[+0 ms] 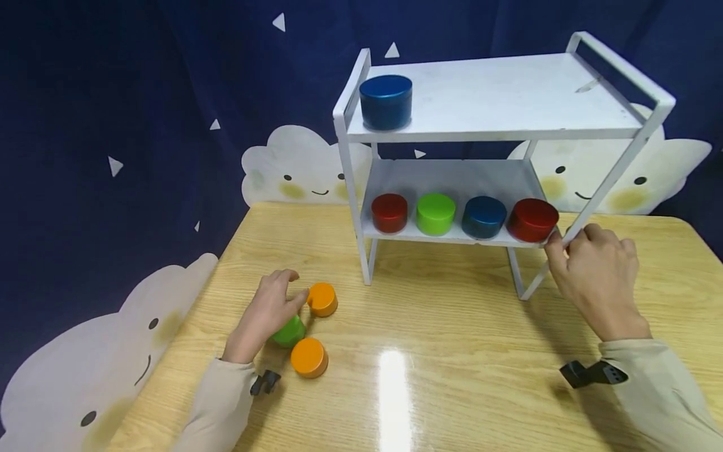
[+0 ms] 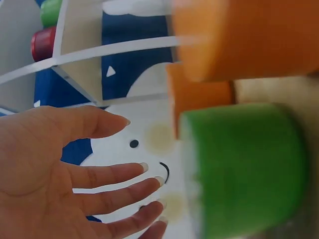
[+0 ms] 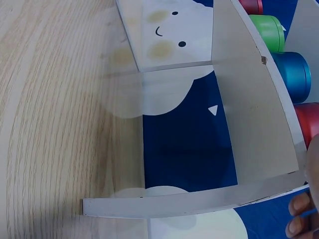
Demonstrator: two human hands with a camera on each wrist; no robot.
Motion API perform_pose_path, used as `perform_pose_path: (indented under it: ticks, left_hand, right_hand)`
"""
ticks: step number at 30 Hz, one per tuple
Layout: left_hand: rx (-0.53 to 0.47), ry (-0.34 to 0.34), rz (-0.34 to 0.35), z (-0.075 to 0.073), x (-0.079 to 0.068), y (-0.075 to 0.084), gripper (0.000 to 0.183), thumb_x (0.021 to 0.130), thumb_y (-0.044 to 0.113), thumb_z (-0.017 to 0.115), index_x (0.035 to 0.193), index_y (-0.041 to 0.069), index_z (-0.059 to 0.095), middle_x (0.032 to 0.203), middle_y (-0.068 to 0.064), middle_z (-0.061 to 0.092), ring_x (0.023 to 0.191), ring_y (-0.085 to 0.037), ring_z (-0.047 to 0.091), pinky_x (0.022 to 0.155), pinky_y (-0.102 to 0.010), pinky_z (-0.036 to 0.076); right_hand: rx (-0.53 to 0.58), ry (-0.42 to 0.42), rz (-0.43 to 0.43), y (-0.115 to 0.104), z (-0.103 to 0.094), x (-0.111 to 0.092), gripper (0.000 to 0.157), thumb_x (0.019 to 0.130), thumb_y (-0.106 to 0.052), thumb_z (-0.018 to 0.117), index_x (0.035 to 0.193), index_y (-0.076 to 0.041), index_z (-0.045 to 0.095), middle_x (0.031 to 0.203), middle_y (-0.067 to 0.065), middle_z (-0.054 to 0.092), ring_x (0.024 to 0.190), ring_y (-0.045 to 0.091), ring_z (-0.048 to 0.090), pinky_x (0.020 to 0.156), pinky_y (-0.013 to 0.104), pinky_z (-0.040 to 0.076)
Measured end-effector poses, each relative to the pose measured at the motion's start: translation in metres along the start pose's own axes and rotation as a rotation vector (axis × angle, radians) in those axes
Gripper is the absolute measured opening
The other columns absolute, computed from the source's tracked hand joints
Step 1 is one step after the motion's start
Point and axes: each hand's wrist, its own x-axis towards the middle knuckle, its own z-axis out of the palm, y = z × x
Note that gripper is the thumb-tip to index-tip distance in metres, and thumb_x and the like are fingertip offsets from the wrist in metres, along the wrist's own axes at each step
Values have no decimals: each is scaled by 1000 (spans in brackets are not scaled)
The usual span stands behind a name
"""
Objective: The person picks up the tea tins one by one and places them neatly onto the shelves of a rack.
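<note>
My left hand hovers over a green round tin, fingers spread and apart from it in the left wrist view. Two orange tins stand beside the green one: one near the fingertips, another closer to me. On the right, my right hand grips the front leg of a white two-tier rack at lower-shelf height. Its thumb lies by the shelf's corner, close to a red tin; the fingers pass behind the leg, partly hidden.
Along the lower shelf also stand a blue tin, a light green tin and another red tin. A larger blue tin sits at the top shelf's left end. Behind the wooden table hangs a dark blue curtain with clouds.
</note>
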Motion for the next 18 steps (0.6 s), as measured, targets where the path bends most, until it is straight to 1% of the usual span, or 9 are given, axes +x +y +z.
perform_pose_path:
  ticks: [6,9,15,18]
  left_hand:
    - [-25,-33,-78,4,-20,-11,45,96,23,56,128,-9,49,131,-27,50,124,-45,41,99,-55,37]
    - [-31,-49,-98,6,-27,-15,48,97,25,55,129,-9,48,132,-26,49,124,-44,42,99,-55,37]
    - [-46,-57,-77,15,-31,-23,48,96,25,57,128,-10,49,128,-26,52,119,-42,47,98,-54,39]
    - [-46,-57,-78,19,-32,-23,48,96,26,57,127,-10,50,128,-25,52,119,-41,48,98,-53,40]
  right_hand:
    - [-6,-24,8,-1,0,0,57,99,-33,40,51,-4,50,68,20,50,68,44,50,59,55,31]
    - [-9,-30,10,-1,1,0,57,99,-33,39,52,-3,51,68,20,50,68,44,50,59,55,31]
    - [5,5,9,-1,1,-1,55,98,-30,41,51,-3,51,69,22,51,68,45,50,58,57,31]
    - [8,8,15,0,0,-1,55,98,-30,41,52,-2,52,68,21,51,69,45,50,59,57,31]
